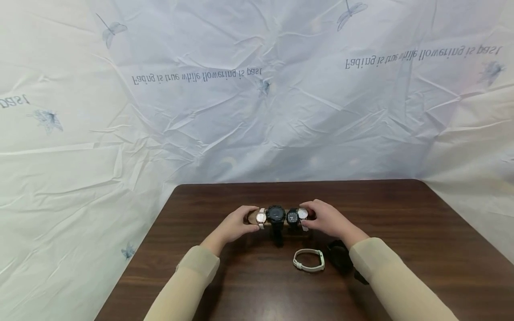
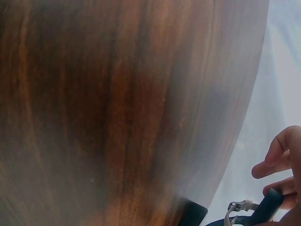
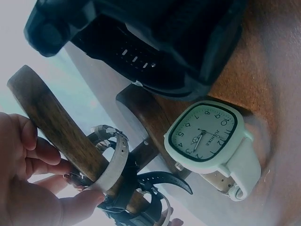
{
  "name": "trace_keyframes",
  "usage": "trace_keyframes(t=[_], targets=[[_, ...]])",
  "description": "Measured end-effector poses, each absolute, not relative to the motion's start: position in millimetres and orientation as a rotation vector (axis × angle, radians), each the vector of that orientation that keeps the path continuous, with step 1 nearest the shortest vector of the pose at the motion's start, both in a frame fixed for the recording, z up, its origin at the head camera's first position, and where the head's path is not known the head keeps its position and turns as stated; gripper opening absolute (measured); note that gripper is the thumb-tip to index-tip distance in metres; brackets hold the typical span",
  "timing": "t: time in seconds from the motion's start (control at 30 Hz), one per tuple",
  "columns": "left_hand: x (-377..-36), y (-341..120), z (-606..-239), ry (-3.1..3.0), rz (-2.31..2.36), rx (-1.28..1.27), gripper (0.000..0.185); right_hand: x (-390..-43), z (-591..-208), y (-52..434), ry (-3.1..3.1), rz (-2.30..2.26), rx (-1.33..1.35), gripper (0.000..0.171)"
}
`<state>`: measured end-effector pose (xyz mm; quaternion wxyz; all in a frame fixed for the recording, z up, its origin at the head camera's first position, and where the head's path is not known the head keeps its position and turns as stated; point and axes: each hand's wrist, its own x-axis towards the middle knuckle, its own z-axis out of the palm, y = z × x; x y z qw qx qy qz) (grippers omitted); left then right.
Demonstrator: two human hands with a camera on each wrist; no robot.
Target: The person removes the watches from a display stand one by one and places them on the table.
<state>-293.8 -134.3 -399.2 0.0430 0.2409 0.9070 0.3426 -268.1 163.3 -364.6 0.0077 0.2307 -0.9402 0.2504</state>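
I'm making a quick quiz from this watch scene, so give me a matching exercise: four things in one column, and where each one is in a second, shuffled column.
Things:
1. left hand
2. right hand
3. white watch
4. large black watch

Places:
A. lying flat on the table, near the right sleeve
B. at the wooden stand's left end
C. on the wooden stand, between the two hands
D. at the stand's right end

Pairs: 1-B, 2-D, 3-A, 4-C
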Motion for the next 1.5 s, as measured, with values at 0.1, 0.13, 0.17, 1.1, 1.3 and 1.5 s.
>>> trace_keyframes(t=[0.1,0.13,0.17,1.1,1.3,1.5], targets=[[-294.2,-135.0,-399.6,2.779,1.053,0.742,0.059,-268.3,-365.1,161.7,-2.946,0.763,0.718,0.044],[-294.2,-135.2,-399.8,2.780,1.052,0.740,0.059,-268.4,-365.3,161.4,-2.947,0.759,0.717,0.043],[-294.0,-135.3,-400.0,2.780,1.054,0.742,0.059,-268.4,-365.3,161.2,-2.948,0.757,0.720,0.043],[-293.7,-135.2,-398.4,2.780,1.050,0.744,0.058,-267.5,-370.8,181.5,-2.898,0.790,0.681,0.042],[-293.1,-133.8,-398.1,2.781,1.050,0.736,0.058,-265.6,-372.3,186.9,-2.885,0.792,0.667,0.041],[-291.7,-132.5,-395.9,2.791,1.035,0.723,0.058,-263.5,-372.6,192.0,-2.868,0.799,0.664,0.041]])
